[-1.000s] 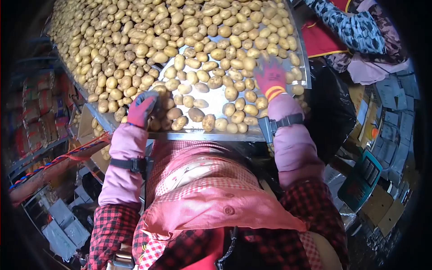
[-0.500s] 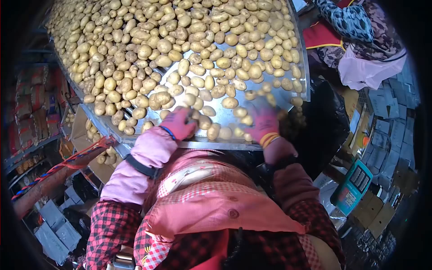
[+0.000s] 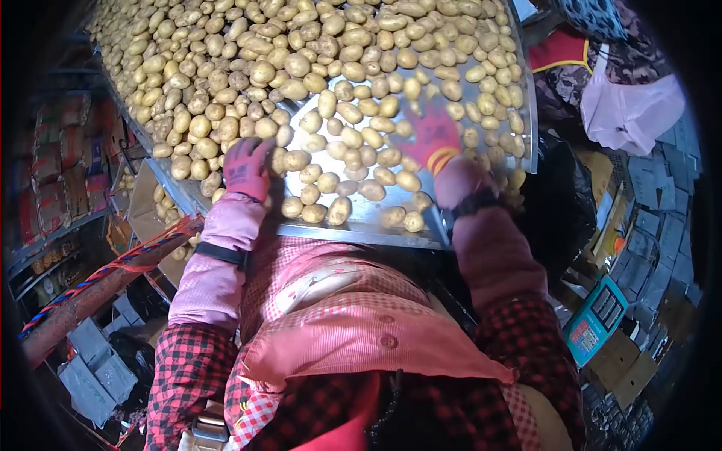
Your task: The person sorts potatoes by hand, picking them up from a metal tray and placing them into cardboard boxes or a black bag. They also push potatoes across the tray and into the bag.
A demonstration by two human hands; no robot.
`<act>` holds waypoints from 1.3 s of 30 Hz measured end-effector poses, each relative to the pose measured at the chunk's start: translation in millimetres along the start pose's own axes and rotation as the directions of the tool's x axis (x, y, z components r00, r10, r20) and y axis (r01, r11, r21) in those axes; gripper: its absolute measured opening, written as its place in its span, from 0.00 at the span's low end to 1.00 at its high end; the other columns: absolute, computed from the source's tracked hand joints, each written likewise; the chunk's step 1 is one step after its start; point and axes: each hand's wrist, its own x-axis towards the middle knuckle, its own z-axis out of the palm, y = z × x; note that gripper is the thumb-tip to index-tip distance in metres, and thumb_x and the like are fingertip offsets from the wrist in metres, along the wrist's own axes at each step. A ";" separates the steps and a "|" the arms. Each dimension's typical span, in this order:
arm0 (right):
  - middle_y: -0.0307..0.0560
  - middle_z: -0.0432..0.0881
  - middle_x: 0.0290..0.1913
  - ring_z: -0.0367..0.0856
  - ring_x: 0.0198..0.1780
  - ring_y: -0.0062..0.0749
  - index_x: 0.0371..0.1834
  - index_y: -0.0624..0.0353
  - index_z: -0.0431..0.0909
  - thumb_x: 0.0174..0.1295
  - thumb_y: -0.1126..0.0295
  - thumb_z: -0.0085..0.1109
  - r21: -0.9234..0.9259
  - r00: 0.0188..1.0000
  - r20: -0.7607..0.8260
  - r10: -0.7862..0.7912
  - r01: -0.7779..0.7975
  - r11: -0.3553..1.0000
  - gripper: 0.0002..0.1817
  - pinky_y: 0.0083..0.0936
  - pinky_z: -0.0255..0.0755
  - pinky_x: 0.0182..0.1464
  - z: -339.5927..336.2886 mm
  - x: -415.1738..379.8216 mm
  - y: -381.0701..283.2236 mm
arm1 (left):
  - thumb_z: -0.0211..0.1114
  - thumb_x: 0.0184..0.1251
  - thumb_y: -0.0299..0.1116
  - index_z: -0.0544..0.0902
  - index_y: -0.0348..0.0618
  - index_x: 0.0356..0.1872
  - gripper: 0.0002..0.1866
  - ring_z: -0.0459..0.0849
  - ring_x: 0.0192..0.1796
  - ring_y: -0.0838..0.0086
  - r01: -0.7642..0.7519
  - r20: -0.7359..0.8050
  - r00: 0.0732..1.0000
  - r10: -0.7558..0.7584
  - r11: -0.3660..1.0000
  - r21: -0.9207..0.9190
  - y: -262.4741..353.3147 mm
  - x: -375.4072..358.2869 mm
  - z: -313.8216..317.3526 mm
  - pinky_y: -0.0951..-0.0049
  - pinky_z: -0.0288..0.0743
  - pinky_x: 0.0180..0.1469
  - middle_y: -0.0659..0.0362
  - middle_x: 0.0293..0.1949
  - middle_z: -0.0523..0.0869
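Potatoes (image 3: 262, 73) cover most of a shiny metal sorting table (image 3: 481, 86) in front of me. My left hand (image 3: 247, 168), in a pink and grey glove, rests among the potatoes at the table's near left, its dark fingertips reaching forward and grasping nothing visible. My right hand (image 3: 432, 135), gloved alike, has its fingers spread over the bare metal and touches or nearly touches nearby potatoes; motion blurs its fingertips. Between the hands lie several loose potatoes (image 3: 371, 189) on the metal.
A raised metal edge (image 3: 353, 236) runs along my side of the table. Cardboard boxes (image 3: 147, 207) with potatoes stand at the left, beside a bar wrapped in rope (image 3: 113, 282). A turquoise scale (image 3: 596, 321) is at right, below a black bag (image 3: 560, 192). Another person's patterned sleeve (image 3: 590, 16) shows top right.
My left hand has moved left and forward, away from the near edge. My right hand has moved forward. Potatoes between them have shifted and spread on the metal. The view has shifted slightly.
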 end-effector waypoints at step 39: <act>0.53 0.59 0.74 0.54 0.74 0.55 0.69 0.31 0.68 0.57 0.41 0.57 0.146 0.999 0.024 -0.045 0.041 0.988 0.34 0.57 0.46 0.73 -4.1 -162.0 27.6 | 0.73 0.47 0.60 0.67 0.56 0.71 0.47 0.54 0.76 0.43 -0.425 0.324 0.838 0.439 0.898 -0.118 160.1 30.3 24.4 0.44 0.45 0.75 0.44 0.74 0.60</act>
